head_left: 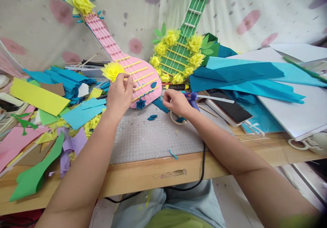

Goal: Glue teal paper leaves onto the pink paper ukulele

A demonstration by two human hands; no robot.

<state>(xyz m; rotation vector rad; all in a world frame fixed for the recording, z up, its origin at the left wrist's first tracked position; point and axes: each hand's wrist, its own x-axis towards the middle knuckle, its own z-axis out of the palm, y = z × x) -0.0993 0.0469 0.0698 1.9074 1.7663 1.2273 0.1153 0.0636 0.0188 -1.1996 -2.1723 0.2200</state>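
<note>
Over the lower body of a pink paper lute-shaped instrument [120, 56] is my left hand [120, 91], its fingers curled in beside a yellow paper flower [112, 71]. Whatever those fingers may pinch is hidden. To the right, my right hand [175, 101] is closed with thumb and index finger together; anything between them is too small to name. Just behind it lies a purple-blue glue gun [192, 97] with a white glue stick [217, 99] sticking out. A dark blue flower [140, 104] and small blue leaves decorate the pink instrument. Loose blue leaves [152, 117] rest on the cutting mat [145, 139].
A green paper instrument [187, 33] ringed with yellow flowers leans at the back. Coloured paper scraps [41, 96] crowd the left. Blue paper [240, 74], a phone [230, 105] and white sheets [296, 108] lie right. A black cable [203, 163] hangs over the table edge.
</note>
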